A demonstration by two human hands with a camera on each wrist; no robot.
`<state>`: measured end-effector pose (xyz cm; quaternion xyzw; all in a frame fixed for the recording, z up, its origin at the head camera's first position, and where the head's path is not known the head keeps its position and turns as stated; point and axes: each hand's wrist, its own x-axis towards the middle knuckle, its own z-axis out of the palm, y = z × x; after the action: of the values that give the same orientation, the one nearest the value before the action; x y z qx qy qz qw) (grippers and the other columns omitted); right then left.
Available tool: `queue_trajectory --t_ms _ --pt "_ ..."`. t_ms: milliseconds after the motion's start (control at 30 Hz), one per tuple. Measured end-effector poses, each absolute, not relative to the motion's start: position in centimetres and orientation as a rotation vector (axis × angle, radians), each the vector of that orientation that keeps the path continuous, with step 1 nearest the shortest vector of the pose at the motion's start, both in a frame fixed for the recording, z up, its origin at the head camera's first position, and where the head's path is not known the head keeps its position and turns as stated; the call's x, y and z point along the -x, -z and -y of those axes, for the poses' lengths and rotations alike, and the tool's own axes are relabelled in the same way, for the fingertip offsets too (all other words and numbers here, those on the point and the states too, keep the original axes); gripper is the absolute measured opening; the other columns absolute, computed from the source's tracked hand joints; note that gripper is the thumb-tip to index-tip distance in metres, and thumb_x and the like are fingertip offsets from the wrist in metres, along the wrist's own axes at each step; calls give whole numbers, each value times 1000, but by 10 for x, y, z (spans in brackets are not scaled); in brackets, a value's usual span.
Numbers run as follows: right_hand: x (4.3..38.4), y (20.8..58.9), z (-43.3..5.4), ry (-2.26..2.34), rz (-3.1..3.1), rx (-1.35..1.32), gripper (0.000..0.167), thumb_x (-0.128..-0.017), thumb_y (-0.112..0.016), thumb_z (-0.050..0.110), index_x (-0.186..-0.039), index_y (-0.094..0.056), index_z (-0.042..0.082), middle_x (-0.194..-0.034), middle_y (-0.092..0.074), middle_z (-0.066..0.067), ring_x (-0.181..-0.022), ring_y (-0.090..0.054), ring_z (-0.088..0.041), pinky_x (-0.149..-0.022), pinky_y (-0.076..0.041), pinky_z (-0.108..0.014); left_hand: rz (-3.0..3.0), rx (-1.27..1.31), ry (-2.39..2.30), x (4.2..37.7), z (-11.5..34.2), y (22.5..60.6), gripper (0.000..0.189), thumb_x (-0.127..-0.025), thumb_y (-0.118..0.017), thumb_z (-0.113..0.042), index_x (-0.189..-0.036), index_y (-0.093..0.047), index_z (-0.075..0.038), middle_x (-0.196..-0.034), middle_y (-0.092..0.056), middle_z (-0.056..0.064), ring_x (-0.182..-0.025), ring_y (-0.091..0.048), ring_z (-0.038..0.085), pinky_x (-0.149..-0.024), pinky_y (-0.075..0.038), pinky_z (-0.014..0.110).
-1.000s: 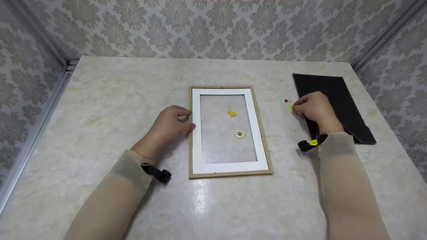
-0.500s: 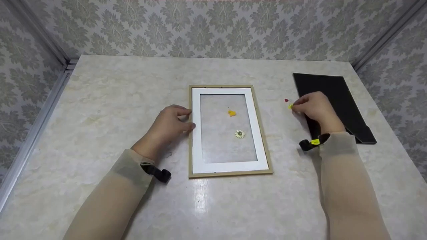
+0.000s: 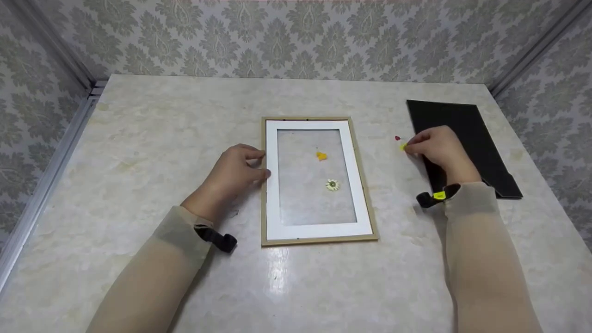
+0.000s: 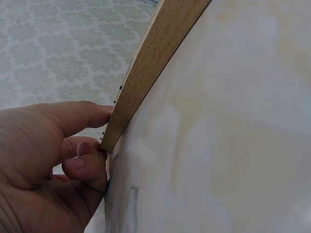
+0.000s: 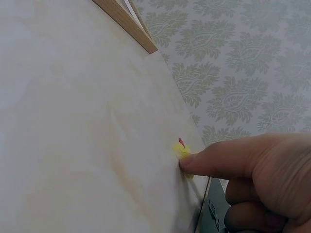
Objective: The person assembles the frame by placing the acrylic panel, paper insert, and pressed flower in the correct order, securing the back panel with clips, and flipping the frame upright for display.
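A wooden picture frame (image 3: 319,242) lies on the table with a white mat (image 3: 272,208) around its clear pane. On the pane sit an orange flower (image 3: 321,156) and a white daisy (image 3: 332,185). My left hand (image 3: 229,171) holds the frame's left edge, thumb on the rim and other fingers curled against the outer side. To the right of the frame, my right hand (image 3: 437,145) pinches a small yellow flower (image 5: 181,149) at the table surface; the fingertips partly hide it. A small red flower (image 3: 397,138) lies just beyond the yellow one.
A black backing board (image 3: 453,122) lies at the right, partly under my right hand and wrist. Patterned wallpaper (image 3: 277,41) rises behind the table (image 3: 185,111) and along both sides. Each wrist wears a black camera band (image 3: 217,238).
The right wrist has shifted very slightly to the right while the fingertips stay on the yellow flower. The left hand and the picture frame hold their places.
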<state>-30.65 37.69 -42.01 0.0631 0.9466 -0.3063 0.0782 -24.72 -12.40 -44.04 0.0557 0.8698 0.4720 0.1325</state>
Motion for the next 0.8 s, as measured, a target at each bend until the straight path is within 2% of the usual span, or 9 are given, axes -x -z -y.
queue_trajectory --t_ms 133,233,500,633,800 --pt "307 419 -378 952 -2813 -194 33 -100 -87 31 -120 -86 5 -102 -76 4 -93 -62 -24 -73 -53 -31 -2525 -157 -1368 248 124 441 63 -98 -83 -14 -157 -64 -1 -167 -56 19 -153 -58 40 -130 -49 52" --pt "307 418 -377 970 -2796 -192 33 -100 -87 30 -122 -86 5 -99 -75 7 -94 -61 -24 -74 -53 -31 -2524 -158 -1370 248 124 441 63 -98 -83 -15 -157 -64 -1 -167 -56 19 -152 -59 40 -130 -49 52" --pt "305 416 -374 1019 -2803 -204 31 -101 -85 32 -121 -86 8 -109 -76 1 -96 -60 -24 -74 -53 -33 -2529 -157 -1367 248 123 440 63 -97 -83 -15 -156 -65 -1 -166 -57 19 -152 -58 39 -130 -48 52" --pt "304 414 -368 1078 -2805 -196 32 -100 -87 32 -121 -86 8 -110 -74 5 -93 -57 -21 -71 -51 -30 -2523 -150 -1376 249 123 440 62 -97 -83 -14 -155 -66 -1 -165 -58 20 -153 -58 39 -130 -49 52" --pt "300 407 -351 1197 -2804 -119 32 -99 -89 31 -119 -87 6 -91 -69 16 -80 -49 -16 -66 -43 -29 -2520 -159 -1386 248 123 441 62 -97 -83 -12 -155 -65 0 -164 -59 22 -152 -58 39 -129 -49 53"
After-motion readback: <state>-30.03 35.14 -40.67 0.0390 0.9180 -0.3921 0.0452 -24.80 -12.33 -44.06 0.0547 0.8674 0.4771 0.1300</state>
